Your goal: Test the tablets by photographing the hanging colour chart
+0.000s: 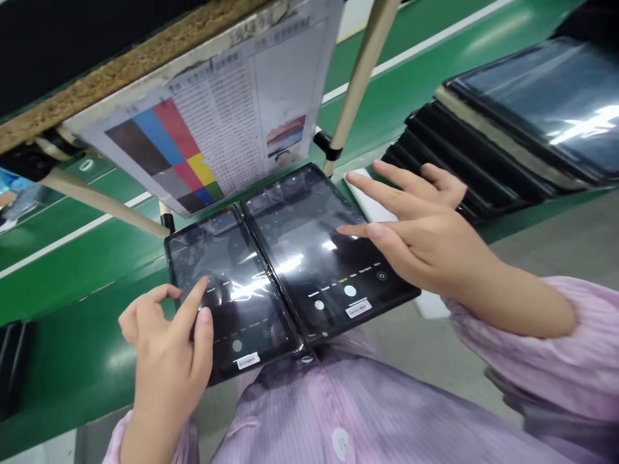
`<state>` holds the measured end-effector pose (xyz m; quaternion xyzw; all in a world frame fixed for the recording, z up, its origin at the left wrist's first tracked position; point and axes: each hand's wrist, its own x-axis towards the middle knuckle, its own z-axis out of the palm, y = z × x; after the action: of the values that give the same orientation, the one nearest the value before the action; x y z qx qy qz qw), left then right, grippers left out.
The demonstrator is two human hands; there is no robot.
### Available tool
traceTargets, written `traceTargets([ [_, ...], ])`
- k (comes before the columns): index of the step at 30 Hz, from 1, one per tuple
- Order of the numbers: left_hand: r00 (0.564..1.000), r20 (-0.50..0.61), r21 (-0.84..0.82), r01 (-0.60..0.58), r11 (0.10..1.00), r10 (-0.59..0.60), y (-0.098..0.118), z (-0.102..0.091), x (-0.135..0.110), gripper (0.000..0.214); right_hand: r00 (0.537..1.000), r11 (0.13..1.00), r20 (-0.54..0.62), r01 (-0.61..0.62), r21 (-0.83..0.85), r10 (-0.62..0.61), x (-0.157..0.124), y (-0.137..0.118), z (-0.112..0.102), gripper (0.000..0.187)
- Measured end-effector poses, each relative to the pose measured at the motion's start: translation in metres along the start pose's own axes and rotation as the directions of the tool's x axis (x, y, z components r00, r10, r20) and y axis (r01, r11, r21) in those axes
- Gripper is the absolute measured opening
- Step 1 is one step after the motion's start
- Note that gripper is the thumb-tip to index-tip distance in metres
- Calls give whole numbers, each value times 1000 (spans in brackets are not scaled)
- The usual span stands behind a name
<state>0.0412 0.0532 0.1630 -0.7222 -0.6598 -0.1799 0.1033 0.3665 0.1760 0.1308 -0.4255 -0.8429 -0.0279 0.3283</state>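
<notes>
Two black tablets lie side by side under the printed sheet, each with a camera-like screen lit and a small white barcode label on its lower edge. My left hand (167, 345) is over the left tablet (227, 264), its index finger stretched to the glass and the other fingers partly bent. Over the right tablet (300, 238), my right hand (420, 232) has its fingers spread, one fingertip at or just above the screen. Neither hand grips anything. Bright light reflections cover parts of both screens.
A printed sheet with colour blocks (227, 109) hangs from a board held by beige pipes (360, 84). Several tablets are stacked at the right (541, 122) on the green bench (87, 348). Dark flat items (14, 361) stand at the far left.
</notes>
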Motion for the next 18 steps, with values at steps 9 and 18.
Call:
traceTargets([
  [9,991,91,54,-99,994,94,22,1,8,36,999,999,-28,-39,-19,38,-7,4,10,50],
  [18,992,106,66,-74,995,67,29,2,13,36,979,983,-135,-136,124,152,-13,6,1,54],
])
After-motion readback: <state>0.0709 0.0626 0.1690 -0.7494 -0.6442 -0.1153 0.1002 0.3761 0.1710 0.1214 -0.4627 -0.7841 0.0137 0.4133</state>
